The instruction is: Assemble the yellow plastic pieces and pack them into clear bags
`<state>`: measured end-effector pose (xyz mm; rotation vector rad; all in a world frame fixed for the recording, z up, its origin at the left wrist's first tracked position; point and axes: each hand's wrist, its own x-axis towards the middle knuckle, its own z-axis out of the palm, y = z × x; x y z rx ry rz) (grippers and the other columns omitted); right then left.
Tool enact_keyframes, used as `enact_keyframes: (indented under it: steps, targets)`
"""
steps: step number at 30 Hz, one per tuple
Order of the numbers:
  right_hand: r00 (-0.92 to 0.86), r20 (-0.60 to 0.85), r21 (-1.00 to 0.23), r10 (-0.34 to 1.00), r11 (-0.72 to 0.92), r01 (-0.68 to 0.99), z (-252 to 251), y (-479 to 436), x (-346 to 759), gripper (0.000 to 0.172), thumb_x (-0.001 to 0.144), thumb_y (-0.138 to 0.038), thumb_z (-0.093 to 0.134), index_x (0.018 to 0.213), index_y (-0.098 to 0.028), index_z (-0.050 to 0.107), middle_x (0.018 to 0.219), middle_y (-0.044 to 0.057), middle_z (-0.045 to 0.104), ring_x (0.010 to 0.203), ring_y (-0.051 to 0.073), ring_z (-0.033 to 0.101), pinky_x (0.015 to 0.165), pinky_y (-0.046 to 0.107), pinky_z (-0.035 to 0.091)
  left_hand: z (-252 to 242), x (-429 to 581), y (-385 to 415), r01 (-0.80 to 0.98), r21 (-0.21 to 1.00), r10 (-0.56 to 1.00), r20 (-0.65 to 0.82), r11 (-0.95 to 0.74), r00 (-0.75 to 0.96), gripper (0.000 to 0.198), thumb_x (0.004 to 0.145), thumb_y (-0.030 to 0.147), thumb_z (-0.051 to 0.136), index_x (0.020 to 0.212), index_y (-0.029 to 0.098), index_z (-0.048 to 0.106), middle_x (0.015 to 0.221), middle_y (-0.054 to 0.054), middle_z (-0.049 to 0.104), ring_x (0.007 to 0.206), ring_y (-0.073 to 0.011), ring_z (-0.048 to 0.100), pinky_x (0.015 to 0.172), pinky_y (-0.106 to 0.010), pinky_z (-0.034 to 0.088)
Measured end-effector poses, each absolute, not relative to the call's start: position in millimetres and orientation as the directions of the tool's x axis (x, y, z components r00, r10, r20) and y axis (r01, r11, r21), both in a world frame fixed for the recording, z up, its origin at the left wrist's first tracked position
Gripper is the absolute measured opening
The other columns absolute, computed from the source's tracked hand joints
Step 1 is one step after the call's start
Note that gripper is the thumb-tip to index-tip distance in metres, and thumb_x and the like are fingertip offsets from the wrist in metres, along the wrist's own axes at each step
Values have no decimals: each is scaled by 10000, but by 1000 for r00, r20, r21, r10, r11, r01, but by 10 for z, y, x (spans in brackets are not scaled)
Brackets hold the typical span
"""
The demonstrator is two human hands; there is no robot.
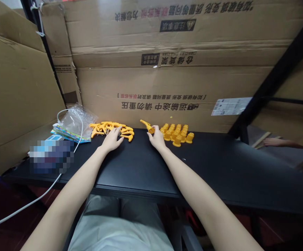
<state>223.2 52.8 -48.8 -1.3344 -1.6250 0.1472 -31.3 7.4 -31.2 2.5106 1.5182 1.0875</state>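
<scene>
My left hand (112,140) rests at the right side of a pile of yellow-orange curved plastic pieces (107,124), thumb and fingers apart. Small metal chains show among the pieces. Between the thumb and fingers of my right hand (157,138) is a yellow plastic piece with a stem and a cup-shaped end (146,124), its stem pointing up and left. Just right of that hand stand several yellow cup-shaped plastic pieces (177,140), grouped closely in rows.
Everything lies on a black tabletop (141,170). Cardboard (151,80) walls the back and left. At left are a clear plastic bag (75,116), colourful packets (69,132), a blurred-out object (51,155) and a white cable (33,200). Another person's hand (271,142) shows far right.
</scene>
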Motion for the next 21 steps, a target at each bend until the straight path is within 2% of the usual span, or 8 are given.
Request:
enact_keyframes:
  steps: [4,9,14,21]
  targets:
    - [9,452,-419,892,204,885,-487,464,2234,279,841,-149,514,1117,-147,470,1145,158,594,960,244,612,805,339,452,-327,-309,86,786,337,793,533,-519,296,523,840,312,513,1333,162,424,1342,-149,483,1273,-274,436,1057,-439,367]
    - [15,356,-248,934,79,966,-450,414,2154,350,871,-114,457,1219,-146,467,1234,157,538,989,235,613,797,313,450,-348,-297,96,796,321,801,514,-512,308,466,838,311,517,1277,155,493,1275,-144,526,1213,-266,485,1041,-425,386]
    - [37,345,-152,938,17,988,-422,392,2115,370,870,-83,408,1231,-119,481,1198,169,541,1015,246,600,801,316,455,-362,-303,121,794,300,798,495,-529,344,409,841,301,512,1220,153,553,1223,-131,555,1181,-254,506,1041,-410,389]
    - [45,364,-78,930,-18,997,-410,402,2093,348,807,-26,466,1149,-53,525,1156,209,557,1110,271,543,903,338,420,-356,-307,129,787,278,788,484,-550,380,333,846,297,509,1129,157,615,1146,-115,604,1142,-248,529,1024,-406,409]
